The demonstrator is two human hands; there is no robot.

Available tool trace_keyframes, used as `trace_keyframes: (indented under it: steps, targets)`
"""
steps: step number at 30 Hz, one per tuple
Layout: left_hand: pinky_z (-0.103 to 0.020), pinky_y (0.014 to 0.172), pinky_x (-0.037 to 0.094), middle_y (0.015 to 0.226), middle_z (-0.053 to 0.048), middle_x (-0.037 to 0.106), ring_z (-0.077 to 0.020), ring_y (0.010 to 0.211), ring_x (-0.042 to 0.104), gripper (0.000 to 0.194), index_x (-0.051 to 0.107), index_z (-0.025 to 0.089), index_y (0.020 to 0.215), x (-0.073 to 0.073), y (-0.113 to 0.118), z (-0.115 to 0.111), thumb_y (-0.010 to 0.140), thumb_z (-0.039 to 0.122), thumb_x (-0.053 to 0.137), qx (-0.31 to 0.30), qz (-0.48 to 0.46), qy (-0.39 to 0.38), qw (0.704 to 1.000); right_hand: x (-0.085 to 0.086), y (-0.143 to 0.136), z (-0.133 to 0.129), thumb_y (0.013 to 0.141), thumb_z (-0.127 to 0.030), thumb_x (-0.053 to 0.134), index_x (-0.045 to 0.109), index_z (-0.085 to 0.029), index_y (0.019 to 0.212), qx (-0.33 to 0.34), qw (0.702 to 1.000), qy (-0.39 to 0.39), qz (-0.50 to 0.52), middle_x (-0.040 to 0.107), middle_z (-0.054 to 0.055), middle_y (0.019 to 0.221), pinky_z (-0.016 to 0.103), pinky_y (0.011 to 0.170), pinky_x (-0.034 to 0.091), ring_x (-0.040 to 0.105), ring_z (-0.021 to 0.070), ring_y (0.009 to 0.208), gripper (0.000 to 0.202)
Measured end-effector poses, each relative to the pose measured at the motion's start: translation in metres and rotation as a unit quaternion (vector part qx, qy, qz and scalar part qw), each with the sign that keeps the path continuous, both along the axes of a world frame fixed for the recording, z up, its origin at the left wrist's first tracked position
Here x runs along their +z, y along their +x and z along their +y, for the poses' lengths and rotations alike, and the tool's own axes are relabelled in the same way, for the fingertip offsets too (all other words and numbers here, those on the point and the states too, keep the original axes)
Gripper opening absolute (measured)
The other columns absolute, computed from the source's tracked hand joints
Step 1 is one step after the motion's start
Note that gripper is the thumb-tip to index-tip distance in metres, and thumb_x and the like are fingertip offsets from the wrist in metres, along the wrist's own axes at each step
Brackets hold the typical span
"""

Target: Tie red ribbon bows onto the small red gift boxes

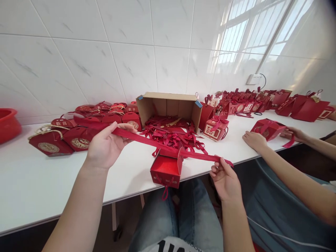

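Observation:
A long red ribbon (147, 140) is stretched between my two hands, sloping down to the right. My left hand (109, 143) pinches it near its left part, and a loose length trails off past the fingers. My right hand (224, 176) grips it near the right end between thumb and fingers. Under the ribbon, at the table's front edge, stands an open red gift box (165, 169) with a raised flap and a cord loop hanging at its front. Behind it lies a pile of red ribbons (175, 136), spilling from a cardboard box (168, 96) on its side.
Rows of red gift boxes (51, 143) stand at the left, near a red basin (9, 124). More finished boxes (216, 128) line the wall at the right. Another person's hands (256, 141) hold a red box (269, 129) on the white table (123, 182).

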State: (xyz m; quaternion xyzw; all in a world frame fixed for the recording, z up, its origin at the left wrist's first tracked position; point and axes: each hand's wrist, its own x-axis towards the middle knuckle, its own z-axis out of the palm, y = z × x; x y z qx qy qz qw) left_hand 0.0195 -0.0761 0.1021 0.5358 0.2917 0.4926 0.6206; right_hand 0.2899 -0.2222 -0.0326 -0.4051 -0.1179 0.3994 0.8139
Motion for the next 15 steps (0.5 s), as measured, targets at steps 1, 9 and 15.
trace_keyframes:
  steps: [1,9,15]
  targets:
    - [-0.029,0.081,0.047,0.084,-0.002,0.068,-0.0161,0.086,0.058,0.039,0.065,0.016,0.08,0.001,-0.002,0.0,0.095,0.029,0.03,-0.004,0.001,-0.007,1.0,-0.002,0.006,-0.003,0.064,-0.039,0.077,0.061,-0.019,0.069,-0.014,0.998,-0.043,-0.043,0.057,-0.002,0.061,0.023,0.044,0.038,0.05,0.0104,0.051,0.026]
    - [-0.033,0.088,0.044,0.082,-0.006,0.07,-0.0204,0.09,0.062,0.039,0.071,0.012,0.084,0.031,0.014,-0.019,0.093,0.028,0.036,-0.064,0.124,0.157,0.978,0.051,0.027,-0.015,0.077,-0.058,0.06,0.068,-0.016,0.067,-0.083,0.88,-0.181,-0.431,0.05,0.0,0.046,0.025,0.044,0.037,0.048,0.0124,0.045,0.044]
    - [-0.028,0.069,0.048,0.07,-0.002,0.068,-0.0174,0.07,0.062,0.04,0.066,0.019,0.063,0.044,0.059,-0.064,0.089,0.028,0.038,-0.248,0.333,0.223,0.882,0.122,-0.038,0.01,0.087,-0.041,0.057,0.067,-0.023,0.108,0.112,0.833,0.107,-0.531,0.065,0.006,0.109,0.032,0.087,0.047,0.059,0.0188,0.102,0.029]
